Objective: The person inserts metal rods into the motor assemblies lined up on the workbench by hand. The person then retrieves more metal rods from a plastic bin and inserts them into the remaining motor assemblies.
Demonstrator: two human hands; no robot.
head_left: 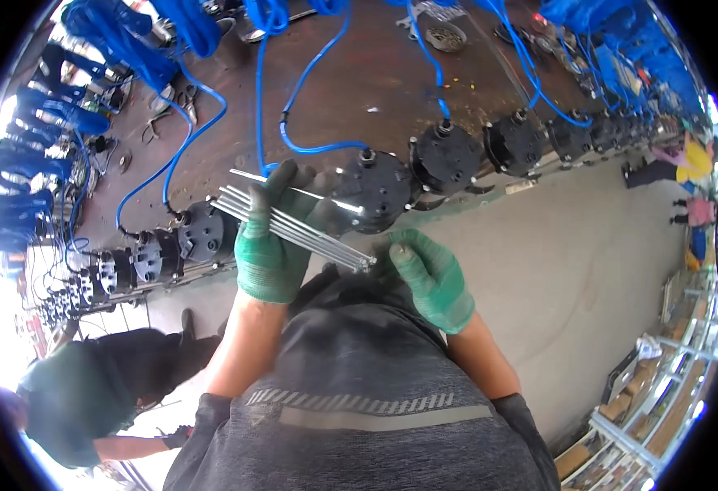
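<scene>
Brown bench, black housings lining its near edge. At that edge, the left hand grips steel rods; 1 lies skewed and could slip if the fingers loosen. Right hand, bench-side too: dark fingertips obscured, grip untellable.

Brown bench: black housings along edge; blue cables, scissors, 1 bowl.

Head-worn fisheye view, facing down
</scene>
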